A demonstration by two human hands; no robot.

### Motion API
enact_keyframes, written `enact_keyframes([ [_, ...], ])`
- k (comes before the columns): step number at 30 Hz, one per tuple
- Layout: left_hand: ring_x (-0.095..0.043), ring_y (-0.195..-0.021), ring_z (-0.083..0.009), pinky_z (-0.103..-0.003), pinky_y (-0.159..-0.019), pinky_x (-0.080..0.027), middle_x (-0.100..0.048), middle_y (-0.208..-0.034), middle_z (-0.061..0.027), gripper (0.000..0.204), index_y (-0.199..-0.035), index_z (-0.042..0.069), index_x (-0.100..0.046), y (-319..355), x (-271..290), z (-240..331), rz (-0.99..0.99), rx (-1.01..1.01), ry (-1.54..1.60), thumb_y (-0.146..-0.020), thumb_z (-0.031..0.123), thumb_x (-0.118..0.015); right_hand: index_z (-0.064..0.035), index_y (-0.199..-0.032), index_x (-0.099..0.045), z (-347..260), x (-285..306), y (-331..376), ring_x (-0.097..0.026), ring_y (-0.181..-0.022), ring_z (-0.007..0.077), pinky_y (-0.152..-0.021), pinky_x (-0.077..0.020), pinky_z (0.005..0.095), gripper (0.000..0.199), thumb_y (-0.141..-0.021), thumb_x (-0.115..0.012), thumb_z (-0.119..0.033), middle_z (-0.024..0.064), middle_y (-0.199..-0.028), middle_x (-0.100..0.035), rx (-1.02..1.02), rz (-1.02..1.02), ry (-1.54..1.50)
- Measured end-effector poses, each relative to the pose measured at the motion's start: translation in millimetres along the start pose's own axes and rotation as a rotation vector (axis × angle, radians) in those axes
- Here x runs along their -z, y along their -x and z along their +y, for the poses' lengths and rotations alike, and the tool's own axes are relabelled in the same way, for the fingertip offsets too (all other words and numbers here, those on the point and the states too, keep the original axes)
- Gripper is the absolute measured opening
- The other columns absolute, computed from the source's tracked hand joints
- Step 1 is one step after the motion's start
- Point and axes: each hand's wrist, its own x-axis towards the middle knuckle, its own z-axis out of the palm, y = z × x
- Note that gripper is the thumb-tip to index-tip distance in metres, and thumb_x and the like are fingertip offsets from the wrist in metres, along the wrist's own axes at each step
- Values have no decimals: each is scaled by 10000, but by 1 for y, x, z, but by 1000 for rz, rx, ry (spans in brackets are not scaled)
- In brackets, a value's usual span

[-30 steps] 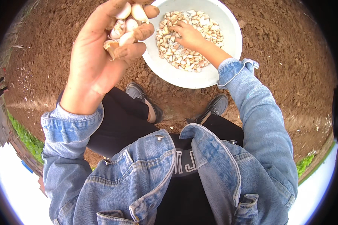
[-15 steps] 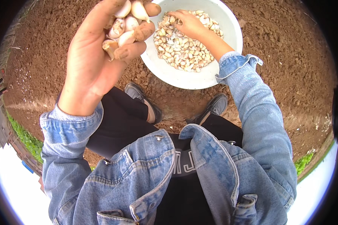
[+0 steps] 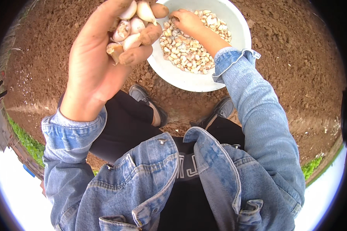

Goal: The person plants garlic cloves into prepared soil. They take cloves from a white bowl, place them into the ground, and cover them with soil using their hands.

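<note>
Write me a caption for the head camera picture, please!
Left hand holding garlic cloves, right hand inside a white basin of more cloves.

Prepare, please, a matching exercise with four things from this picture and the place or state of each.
1. bare left hand
2. bare right hand
3. round white plastic-like basin
4. grey low shoes

A. inside the basin
B. a pair, apart on brown soil
C. holding whitish garlic cloves
D. containing a heap of small pale cloves

Pairs: 1-C, 2-A, 3-D, 4-B
</note>
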Motion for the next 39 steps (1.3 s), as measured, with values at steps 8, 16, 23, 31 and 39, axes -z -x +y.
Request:
enact_keyframes([
  [8, -519, -606, -122, -168, -370, -386, -600, -949, -136, 307, -1096, 10, -532, 3, 4, 0, 27, -23, -21, -1033, 292, -428, -102, -1061, -644, -1, 4, 16, -650, -934, 301, -788, -519, 416, 243, -836, -627, -191, 116, -990, -646, -239, -220, -79],
  [16, -521, -611, -121, -164, -365, -391, -604, -942, -139, 306, -1098, 2, -536, 4, -7, 2, 44, -24, 0, -1033, 283, -431, -77, -1006, -669, 39, 33, 17, -583, -776, 118, -648, -520, 317, 279, -900, -620, -331, 40, -844, -639, -616, -124, -1122],
  [23, -522, -622, -125, -162, -366, -385, -605, -942, -136, 306, -1094, 3, -540, 3, -3, -1, 47, -28, -18, -1031, 284, -436, -58, -985, -632, 2, -1, 41, -671, -855, 312, -736, -535, 411, 259, -833, -658, -265, 124, -908, -695, -111, -234, 27],
  [31, -524, -626, -126, -163, -368, -390, -606, -950, -142, 308, -1107, 2, -533, 9, 1, 0, 12, -61, 10, -1037, 280, -419, -77, -969, -624, 14, 17, 37, -569, -640, 156, -560, -463, 309, 210, -923, -523, -255, 29, -731, -606, -511, -325, -787],
  [39, -524, -625, -125, -164, -369, -398, -600, -951, -146, 312, -1105, -1, -524, 10, 3, 0, -57, -74, 22, -1040, 281, -406, -89, -976, -653, 29, 36, 33, -520, -645, 96, -546, -453, 267, 217, -919, -596, -290, 8, -729, -578, -598, -261, -896],
])
